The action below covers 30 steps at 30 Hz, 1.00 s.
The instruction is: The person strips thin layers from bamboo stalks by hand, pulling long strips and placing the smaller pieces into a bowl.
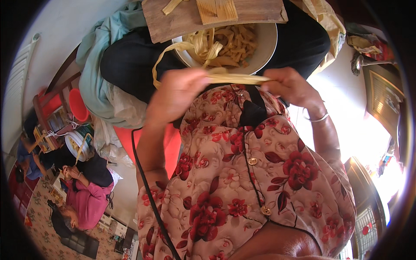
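Note:
Between my two hands a pale yellow strip [235,78] is stretched, apparently plant fibre or peel. My left hand [182,92], blurred, grips one end, and a loop of strip hangs beside it. The other end is pinched by my right hand [287,85], which has a bangle [317,118] at the wrist. Just past the hands, a white basin [271,53] on the lap holds curled ribbons [203,42] and many short cut pieces [242,42]. A wooden board [175,19] lies across the basin's far rim, bearing a small wood block [217,11].
A black cord [146,182] hangs at left. Teal cloth [94,84] and plastic bags [125,104] lie beside the left leg. Farther left, a person in pink [87,201] sits by a white bucket [76,146], with another person [29,159] beyond. A red container [78,104] stands nearby.

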Motion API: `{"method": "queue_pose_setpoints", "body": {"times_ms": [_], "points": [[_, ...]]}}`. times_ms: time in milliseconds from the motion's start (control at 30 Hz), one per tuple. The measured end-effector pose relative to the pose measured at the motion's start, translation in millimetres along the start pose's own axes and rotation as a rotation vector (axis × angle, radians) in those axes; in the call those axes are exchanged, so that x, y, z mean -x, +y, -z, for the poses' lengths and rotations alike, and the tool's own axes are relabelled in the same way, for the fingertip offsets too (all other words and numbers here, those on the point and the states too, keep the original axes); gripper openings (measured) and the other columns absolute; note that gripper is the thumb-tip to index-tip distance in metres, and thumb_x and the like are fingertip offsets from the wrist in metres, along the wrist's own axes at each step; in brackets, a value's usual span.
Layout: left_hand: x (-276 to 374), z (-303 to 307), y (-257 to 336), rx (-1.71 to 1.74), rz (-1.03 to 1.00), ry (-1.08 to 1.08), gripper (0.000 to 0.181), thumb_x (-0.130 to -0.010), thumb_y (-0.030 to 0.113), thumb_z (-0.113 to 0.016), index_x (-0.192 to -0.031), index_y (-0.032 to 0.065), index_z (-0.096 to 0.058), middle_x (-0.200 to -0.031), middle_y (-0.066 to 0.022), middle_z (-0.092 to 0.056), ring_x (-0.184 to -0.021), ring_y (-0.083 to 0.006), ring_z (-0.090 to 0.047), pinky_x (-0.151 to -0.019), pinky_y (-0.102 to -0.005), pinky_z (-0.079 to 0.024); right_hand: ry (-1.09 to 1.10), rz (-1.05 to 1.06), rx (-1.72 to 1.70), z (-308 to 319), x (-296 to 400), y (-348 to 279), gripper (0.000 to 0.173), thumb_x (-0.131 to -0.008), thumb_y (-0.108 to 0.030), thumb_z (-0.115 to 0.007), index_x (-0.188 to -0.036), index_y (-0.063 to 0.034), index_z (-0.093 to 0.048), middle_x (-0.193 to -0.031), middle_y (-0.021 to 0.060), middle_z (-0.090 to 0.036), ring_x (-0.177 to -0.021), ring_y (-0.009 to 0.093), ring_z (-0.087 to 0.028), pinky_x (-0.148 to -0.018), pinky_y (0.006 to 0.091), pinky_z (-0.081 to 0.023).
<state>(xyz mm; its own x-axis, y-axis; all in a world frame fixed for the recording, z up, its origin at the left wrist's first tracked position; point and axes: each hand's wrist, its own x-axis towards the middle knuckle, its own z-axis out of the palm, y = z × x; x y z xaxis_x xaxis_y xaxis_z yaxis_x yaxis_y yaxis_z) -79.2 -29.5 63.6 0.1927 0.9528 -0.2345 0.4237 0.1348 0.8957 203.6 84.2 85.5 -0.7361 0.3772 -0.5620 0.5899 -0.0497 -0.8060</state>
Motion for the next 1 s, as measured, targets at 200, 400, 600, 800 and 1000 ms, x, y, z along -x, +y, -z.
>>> {"method": "queue_pose_setpoints", "body": {"times_ms": [200,400,600,800,1000], "points": [[69.2,42.8,-24.4,0.015,0.316,0.483,0.015,-0.091,0.012,-0.061,-0.092,-0.0036,-0.063,-0.068,-0.0003,-0.052,-0.062,-0.0059,-0.042,-0.056,-0.0228,-0.037,0.05,-0.004,0.144,11.8,21.9,12.5,0.018,-0.093,-0.013,-0.056,-0.083,0.0016,-0.057,-0.065,0.0017,-0.049,-0.06,0.01,-0.043,-0.055,0.0267,-0.037],[98.1,60.6,-48.3,-0.362,0.388,0.711,0.02,-0.093,0.02,-0.058,-0.096,0.0015,-0.065,-0.069,-0.0075,-0.057,-0.062,-0.0149,-0.052,-0.059,-0.03,-0.042,0.229,0.052,0.586,12.7,19.4,12.8,0.015,-0.09,-0.015,-0.061,-0.084,-0.0016,-0.058,-0.064,0.0136,-0.058,-0.06,0.027,-0.06,-0.057,0.0375,-0.047],[94.0,64.8,-66.5,-1.027,0.817,0.635,0.024,-0.092,0.03,-0.05,-0.092,0.0112,-0.065,-0.08,-0.0165,-0.067,-0.076,-0.0357,-0.064,-0.066,-0.0436,-0.048,0.308,0.188,0.557,1.7,16.0,14.7,0.016,-0.088,-0.016,-0.063,-0.081,-0.0026,-0.057,-0.059,0.0126,-0.056,-0.055,0.029,-0.059,-0.053,0.0374,-0.046],[95.7,71.4,-82.6,-1.246,0.877,0.682,0.017,-0.088,0.024,-0.055,-0.096,0.0138,-0.065,-0.101,-0.0141,-0.066,-0.092,-0.0335,-0.063,-0.071,-0.0468,-0.048,0.341,0.155,0.68,4.4,20.8,16.1,0.011,-0.088,-0.013,-0.063,-0.085,-0.0026,-0.058,-0.063,0.0147,-0.058,-0.057,0.03,-0.059,-0.054,0.0378,-0.047],[-8.7,10.6,9.6,-0.673,-0.34,0.629,0.037,-0.077,0.015,-0.068,-0.109,0.0002,-0.06,-0.108,-0.0174,-0.06,-0.097,-0.0363,-0.056,-0.087,-0.0436,-0.044,0.356,0.312,0.589,-3.1,-2.7,13.3,0.013,-0.089,-0.015,-0.061,-0.09,-0.0023,-0.06,-0.068,0.0174,-0.059,-0.063,0.034,-0.06,-0.058,0.0399,-0.047]]}}
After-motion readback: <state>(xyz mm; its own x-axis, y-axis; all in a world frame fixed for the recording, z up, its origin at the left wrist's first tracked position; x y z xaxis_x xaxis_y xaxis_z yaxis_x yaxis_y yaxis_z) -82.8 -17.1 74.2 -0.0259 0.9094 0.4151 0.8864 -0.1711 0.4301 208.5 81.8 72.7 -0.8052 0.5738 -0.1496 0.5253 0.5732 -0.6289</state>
